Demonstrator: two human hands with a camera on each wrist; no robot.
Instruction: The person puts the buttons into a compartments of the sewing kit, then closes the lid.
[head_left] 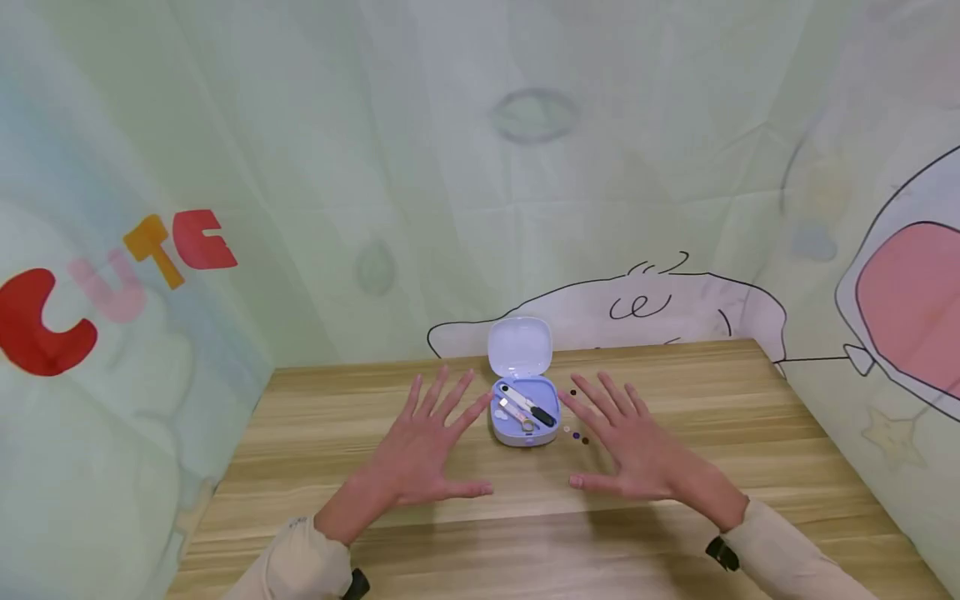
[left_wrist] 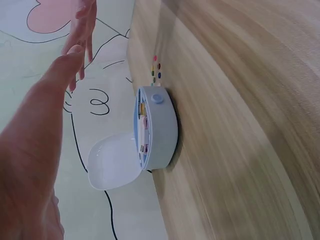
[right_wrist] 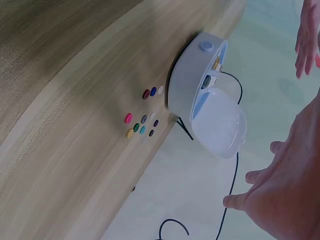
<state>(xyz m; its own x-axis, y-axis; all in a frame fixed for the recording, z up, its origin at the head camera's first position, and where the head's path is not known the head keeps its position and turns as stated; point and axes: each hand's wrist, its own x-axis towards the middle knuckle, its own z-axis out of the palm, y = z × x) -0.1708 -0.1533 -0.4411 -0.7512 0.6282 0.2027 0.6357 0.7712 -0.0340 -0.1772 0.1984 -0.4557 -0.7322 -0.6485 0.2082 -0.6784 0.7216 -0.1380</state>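
A small pale-blue box (head_left: 527, 435) stands on the wooden table with its white lid (head_left: 521, 346) tipped up and back. Inside lie a slim white tool with a black end (head_left: 542, 415) and a lighter piece with a ring at one end (head_left: 527, 425). My left hand (head_left: 423, 450) hovers to the left of the box, fingers spread and holding nothing. On the other side my right hand (head_left: 630, 446) is held the same way, palm down and bare. Several small coloured buttons (right_wrist: 144, 119) lie beside the box, partly hidden by the right hand in the head view.
The wood-grained table (head_left: 300, 433) reaches back to a printed cloth (head_left: 450, 167) hung behind and at both sides. Dark wrist straps (head_left: 723, 553) sit at the beige sleeves (head_left: 787, 546).
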